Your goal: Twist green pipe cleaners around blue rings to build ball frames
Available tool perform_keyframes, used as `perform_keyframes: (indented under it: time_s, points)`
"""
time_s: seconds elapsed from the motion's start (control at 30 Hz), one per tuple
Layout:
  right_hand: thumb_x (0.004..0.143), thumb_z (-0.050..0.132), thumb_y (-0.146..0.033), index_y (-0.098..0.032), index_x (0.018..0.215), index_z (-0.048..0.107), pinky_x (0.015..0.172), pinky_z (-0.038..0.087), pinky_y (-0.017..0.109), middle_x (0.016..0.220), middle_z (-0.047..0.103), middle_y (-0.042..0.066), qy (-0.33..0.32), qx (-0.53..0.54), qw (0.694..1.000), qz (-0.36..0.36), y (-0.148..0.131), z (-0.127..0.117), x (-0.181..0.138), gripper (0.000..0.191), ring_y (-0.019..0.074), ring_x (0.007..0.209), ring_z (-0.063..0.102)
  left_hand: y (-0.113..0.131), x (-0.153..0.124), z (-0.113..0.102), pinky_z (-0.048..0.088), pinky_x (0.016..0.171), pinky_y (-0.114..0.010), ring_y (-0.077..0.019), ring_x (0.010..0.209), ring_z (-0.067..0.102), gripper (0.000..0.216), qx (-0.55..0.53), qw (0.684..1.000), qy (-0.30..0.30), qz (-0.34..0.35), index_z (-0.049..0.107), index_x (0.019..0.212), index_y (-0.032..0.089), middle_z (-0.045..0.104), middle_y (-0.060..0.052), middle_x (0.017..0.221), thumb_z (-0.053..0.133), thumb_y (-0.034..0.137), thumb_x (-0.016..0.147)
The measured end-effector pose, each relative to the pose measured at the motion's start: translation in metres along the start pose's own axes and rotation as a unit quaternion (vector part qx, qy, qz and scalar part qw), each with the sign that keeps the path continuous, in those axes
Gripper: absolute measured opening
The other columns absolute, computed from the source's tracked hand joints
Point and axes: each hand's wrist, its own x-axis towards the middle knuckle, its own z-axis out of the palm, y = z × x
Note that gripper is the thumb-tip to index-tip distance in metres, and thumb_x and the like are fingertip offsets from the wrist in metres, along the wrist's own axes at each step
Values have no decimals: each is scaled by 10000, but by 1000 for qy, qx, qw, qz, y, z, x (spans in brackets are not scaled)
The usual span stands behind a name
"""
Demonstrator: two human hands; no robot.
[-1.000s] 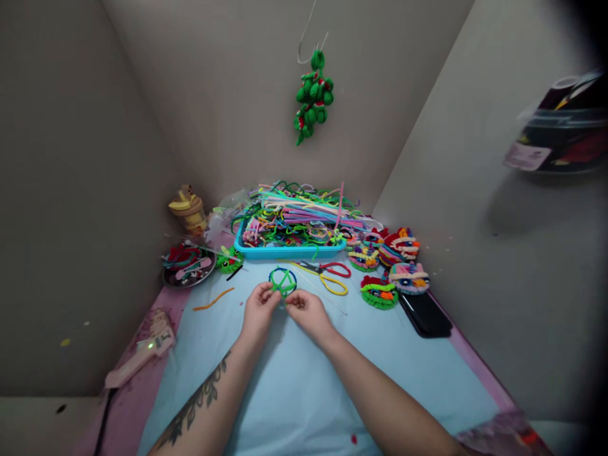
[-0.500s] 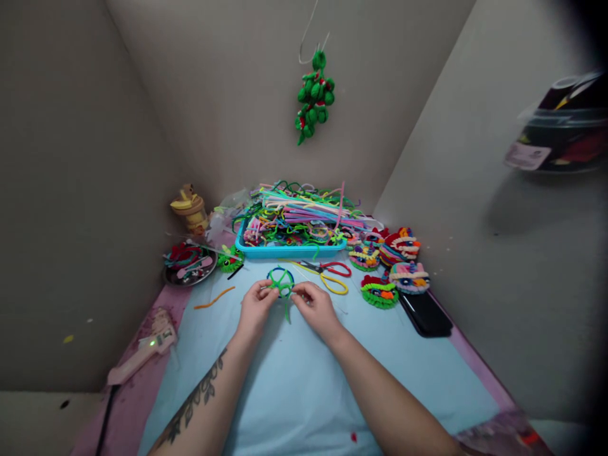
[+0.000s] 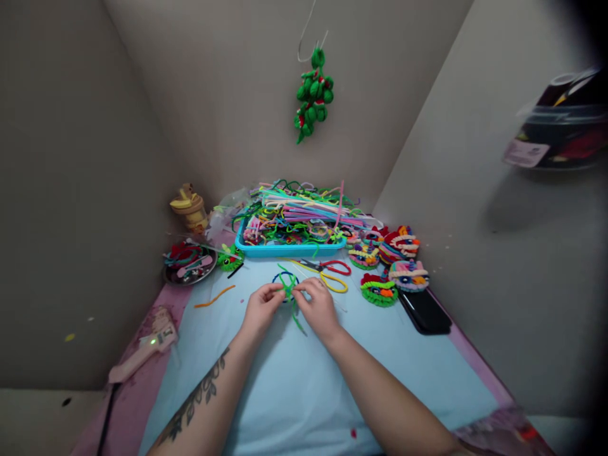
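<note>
Above the blue table cover, both hands pinch a green pipe cleaner piece [image 3: 287, 291] at its middle. Behind those crossed green strands shows a dark blue ring [image 3: 275, 277], partly hidden by fingers. My left hand [image 3: 264, 305] grips from the left, thumb and forefinger together. My right hand [image 3: 316, 306] pinches from the right, its fingertips close to the left ones. One green end hangs down toward me between the hands. Just beyond the right hand lie scissors [image 3: 327, 273] with one red and one yellow handle.
A blue tray [image 3: 289, 251] heaped with pipe cleaners stands at the back. Finished colourful pieces [image 3: 379, 290] and a black phone [image 3: 425, 311] lie right. Left are an orange strip [image 3: 215, 296], a metal bowl [image 3: 190, 278] and a pink glue gun [image 3: 145, 351] with a cord.
The fingertips have moved inward to the centre of the green strands. The ring has shifted slightly right and lower, and the hanging green end now slants right.
</note>
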Motion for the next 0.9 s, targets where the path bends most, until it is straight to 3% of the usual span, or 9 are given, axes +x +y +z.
perform_keyframes:
  time_s: [0.17, 0.37, 0.6, 0.77, 0.9]
  points:
    - [823, 523, -171, -213, 785, 655, 762, 414, 332, 769, 622, 35, -23, -24, 999, -19, -4, 1, -1, 144, 186, 777, 537, -2, 1, -1, 389, 542, -213, -101, 547, 539, 303, -12, 1000, 1, 20, 667, 778, 136, 636, -5, 605, 767, 313, 554]
    - [787, 577, -181, -218, 753, 665, 762, 413, 332, 769, 632, 32, -43, -25, 999, -4, -1, 3, -2, 101, 191, 783, 537, -11, 5, -4, 405, 597, -231, -114, 593, 548, 261, 2, 999, -16, 40, 658, 748, 142, 639, -10, 652, 756, 311, 574]
    - [770, 570, -180, -217, 695, 636, 775, 406, 343, 740, 597, 27, -56, -1, 998, 40, 7, 11, -4, 107, 192, 786, 530, -19, 8, -6, 393, 599, -228, -108, 602, 529, 238, 27, 998, -27, 44, 652, 767, 139, 631, -13, 688, 726, 311, 620]
    - [718, 583, -156, -202, 637, 615, 832, 397, 381, 940, 507, 63, -21, 9, 998, 64, 11, 17, -5, 99, 225, 933, 477, -18, 8, -5, 396, 585, -217, -105, 600, 537, 239, 25, 998, -30, 42, 644, 758, 145, 628, -7, 673, 729, 310, 607]
    - [706, 597, -163, -209, 605, 617, 842, 397, 394, 944, 489, 52, -27, 33, 996, 80, 17, 19, -4, 113, 223, 919, 479, -14, 6, -3, 389, 530, -211, -107, 551, 540, 310, 18, 999, -30, 21, 633, 776, 140, 628, -9, 631, 756, 326, 560]
